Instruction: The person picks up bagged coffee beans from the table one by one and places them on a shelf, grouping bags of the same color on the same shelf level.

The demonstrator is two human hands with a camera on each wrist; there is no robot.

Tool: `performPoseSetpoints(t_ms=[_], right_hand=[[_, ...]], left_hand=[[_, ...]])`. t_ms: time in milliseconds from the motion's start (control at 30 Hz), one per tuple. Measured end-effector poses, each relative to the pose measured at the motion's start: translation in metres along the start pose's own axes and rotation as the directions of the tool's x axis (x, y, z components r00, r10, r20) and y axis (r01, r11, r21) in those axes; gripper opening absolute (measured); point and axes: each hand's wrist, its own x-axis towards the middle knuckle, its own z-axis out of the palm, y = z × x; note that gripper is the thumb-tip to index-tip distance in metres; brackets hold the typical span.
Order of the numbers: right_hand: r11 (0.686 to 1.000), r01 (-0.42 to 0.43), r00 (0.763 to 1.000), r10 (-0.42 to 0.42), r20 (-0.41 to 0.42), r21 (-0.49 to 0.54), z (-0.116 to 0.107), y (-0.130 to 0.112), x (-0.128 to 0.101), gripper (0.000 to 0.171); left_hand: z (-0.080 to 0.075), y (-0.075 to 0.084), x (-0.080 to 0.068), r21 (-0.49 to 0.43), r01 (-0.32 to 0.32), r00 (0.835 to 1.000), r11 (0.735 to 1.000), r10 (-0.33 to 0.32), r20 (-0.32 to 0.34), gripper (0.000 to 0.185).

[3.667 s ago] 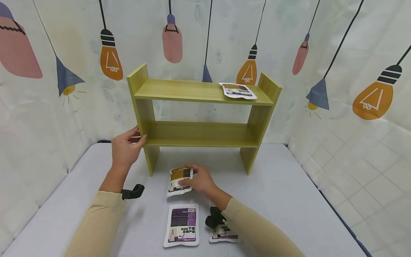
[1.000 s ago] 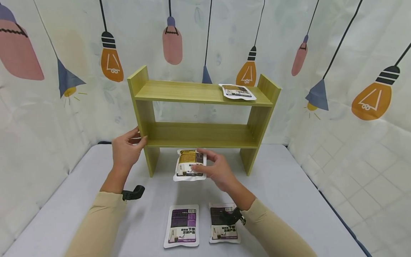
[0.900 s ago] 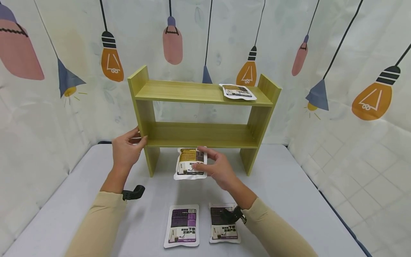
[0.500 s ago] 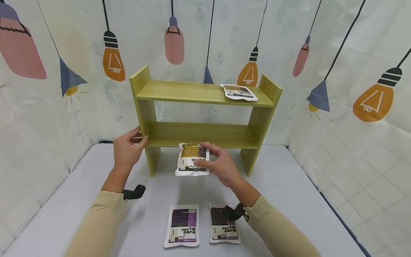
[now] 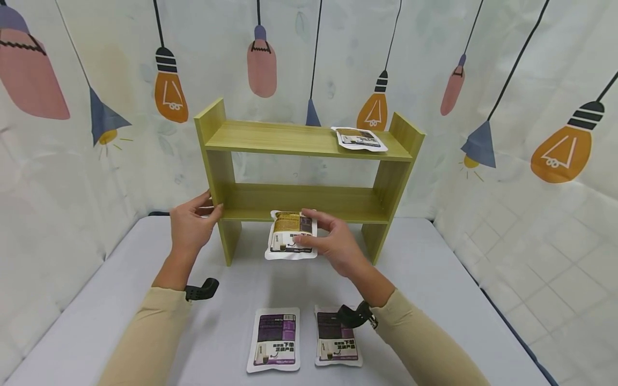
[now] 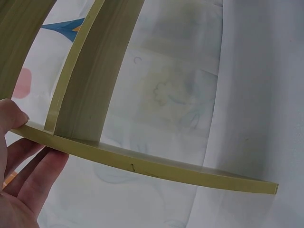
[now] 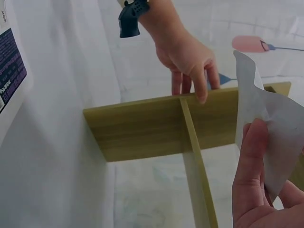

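Note:
My left hand (image 5: 192, 224) grips the left side panel of a yellow-green wooden shelf (image 5: 304, 202), thumb on one face and fingers on the other, as the left wrist view (image 6: 23, 175) also shows. My right hand (image 5: 335, 244) pinches a white pouch (image 5: 291, 236) with a gold and dark label by its right edge. The pouch hangs above the table, just in front of the shelf's middle board. In the right wrist view its plain back (image 7: 280, 118) bends between thumb and fingers. Another pouch (image 5: 359, 139) lies on the top board at the right.
Two purple-labelled pouches lie on the white table (image 5: 425, 321): one pouch (image 5: 275, 340) at front centre, the other (image 5: 336, 343) to its right, partly covered by the right wrist camera (image 5: 354, 316). A patterned curtain (image 5: 309, 48) hangs behind the shelf.
My right hand has lifted the gold-labelled pouch from the table up and slightly right, to the front of the middle board. My left hand has stayed on the shelf's side panel.

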Motion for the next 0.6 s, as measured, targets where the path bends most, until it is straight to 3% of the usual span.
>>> performPoseSetpoints(t_ms=[600], right_hand=[[0.998, 0.012, 1.000, -0.013, -0.011, -0.069, -0.008, -0.011, 0.000, 0.070]], left_hand=[[-0.001, 0.002, -0.001, 0.005, 0.002, 1.000, 1.000, -0.002, -0.001, 0.046]])
